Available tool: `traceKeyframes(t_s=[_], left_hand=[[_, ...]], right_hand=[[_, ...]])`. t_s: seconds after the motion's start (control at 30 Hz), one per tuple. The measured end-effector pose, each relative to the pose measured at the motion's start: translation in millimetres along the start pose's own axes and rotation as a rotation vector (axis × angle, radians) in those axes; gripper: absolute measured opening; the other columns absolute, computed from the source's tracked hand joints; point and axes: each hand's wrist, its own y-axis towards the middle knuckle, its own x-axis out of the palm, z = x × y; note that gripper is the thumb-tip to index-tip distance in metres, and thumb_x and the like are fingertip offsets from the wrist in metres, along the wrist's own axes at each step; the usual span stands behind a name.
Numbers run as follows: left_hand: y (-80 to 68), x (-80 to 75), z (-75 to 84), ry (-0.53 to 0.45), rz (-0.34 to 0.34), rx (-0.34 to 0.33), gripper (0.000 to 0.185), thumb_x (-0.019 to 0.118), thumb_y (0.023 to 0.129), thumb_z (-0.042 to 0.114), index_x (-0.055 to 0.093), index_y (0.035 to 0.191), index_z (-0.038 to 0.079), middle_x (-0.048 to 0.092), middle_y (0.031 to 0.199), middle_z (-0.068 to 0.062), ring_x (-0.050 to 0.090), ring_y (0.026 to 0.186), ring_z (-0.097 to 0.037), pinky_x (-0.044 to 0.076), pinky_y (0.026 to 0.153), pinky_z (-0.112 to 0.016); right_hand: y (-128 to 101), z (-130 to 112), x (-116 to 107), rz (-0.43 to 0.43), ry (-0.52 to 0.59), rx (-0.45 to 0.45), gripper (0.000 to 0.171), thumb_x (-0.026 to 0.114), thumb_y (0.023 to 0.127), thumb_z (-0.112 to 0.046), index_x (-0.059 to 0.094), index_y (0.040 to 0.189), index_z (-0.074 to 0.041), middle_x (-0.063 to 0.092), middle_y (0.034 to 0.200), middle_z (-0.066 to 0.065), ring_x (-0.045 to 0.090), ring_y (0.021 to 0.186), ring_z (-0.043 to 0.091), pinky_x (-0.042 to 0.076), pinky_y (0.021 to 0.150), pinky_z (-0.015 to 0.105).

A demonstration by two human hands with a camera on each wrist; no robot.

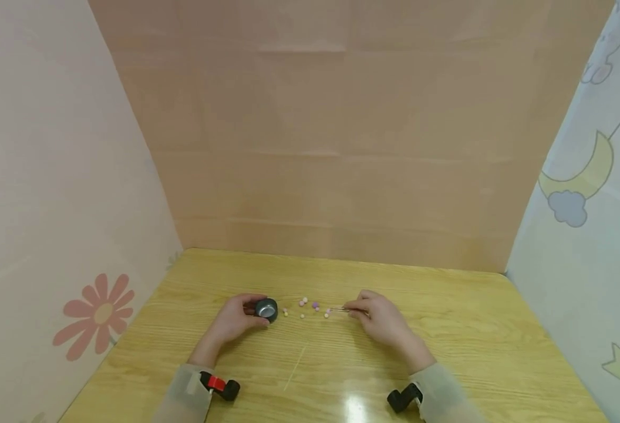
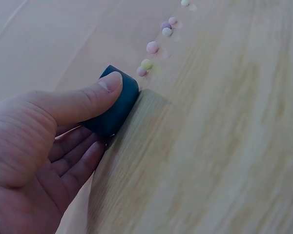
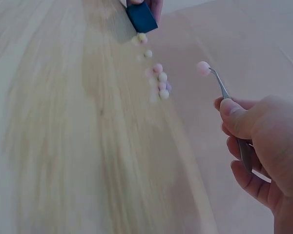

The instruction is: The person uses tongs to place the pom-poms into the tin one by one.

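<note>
My left hand (image 1: 234, 319) grips a small dark cup (image 1: 266, 309) that stands on the wooden surface (image 1: 447, 341) — in the left wrist view my thumb (image 2: 88, 100) is curled over its near wall and my other fingers wrap it from below. From above, the cup's inside looks silvery and it stands upright, just left of the middle of the surface.

My right hand (image 1: 381, 319) pinches a pair of thin metal tweezers (image 3: 228, 100) between thumb and fingers, and the tips are closed on one pink bead (image 3: 203, 68). The head view cannot show whether that bead touches the wood; in the right wrist view it sits apart from the others, off to their right.

Between my two hands lies a loose scatter of small beads (image 1: 303, 304) — pink, purple, pale yellow and whitish — resting on the surface. The nearest of them, a yellowish one and a pink one (image 2: 142, 71), lie just beside the cup's far side, and the rest trail away from it towards the tweezers.

Both my forearms wear pale sleeves with a dark camera mount (image 1: 224, 386) strapped at each wrist. Plain pinkish panels wall in the surface at the back and left; the right panel is printed with a moon and cloud (image 1: 579, 176)
</note>
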Motion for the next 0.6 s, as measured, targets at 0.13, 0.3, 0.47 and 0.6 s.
traceKeyframes(t_s=[0.13,0.3,0.47,0.6], left_hand=[[-0.3,1.4,-0.6,0.006,0.005,-0.008,0.06,0.097,0.08,0.018,0.074,0.134,0.009,0.073,0.123,-0.008,0.07,0.108,-0.023,0.058,0.096,-0.046],[-0.4,2.8,-0.8,0.0,0.01,-0.018,0.059,0.097,0.081,0.017,0.074,0.135,0.01,0.073,0.124,-0.008,0.07,0.11,-0.024,0.057,0.097,-0.047],[-0.9,2.3,-0.4,-0.012,0.013,-0.016,0.06,0.097,0.081,0.016,0.073,0.136,0.008,0.073,0.127,-0.01,0.07,0.112,-0.026,0.058,0.098,-0.047],[-0.7,2.1,-1.2,-0.018,0.009,-0.016,0.061,0.097,0.081,0.015,0.072,0.136,0.007,0.073,0.128,-0.011,0.071,0.111,-0.026,0.058,0.097,-0.046]], right_hand=[[12.3,-13.4,9.7,0.011,0.017,0.008,0.017,0.078,0.1,-0.014,0.084,0.115,-0.018,0.058,0.089,-0.019,0.045,0.069,0.001,0.044,0.063,0.026],[30.2,-33.5,23.8,0.023,0.039,-0.016,0.016,0.079,0.099,-0.015,0.085,0.114,-0.017,0.06,0.088,-0.016,0.047,0.069,0.003,0.045,0.062,0.026],[46.8,-52.2,39.8,0.0,0.0,-0.05,0.016,0.079,0.1,-0.017,0.085,0.114,-0.018,0.059,0.085,-0.013,0.046,0.069,0.004,0.045,0.062,0.026],[57.4,-65.3,51.7,-0.017,-0.018,-0.031,0.015,0.078,0.1,-0.017,0.086,0.113,-0.018,0.061,0.085,-0.01,0.049,0.069,0.004,0.046,0.063,0.026]])
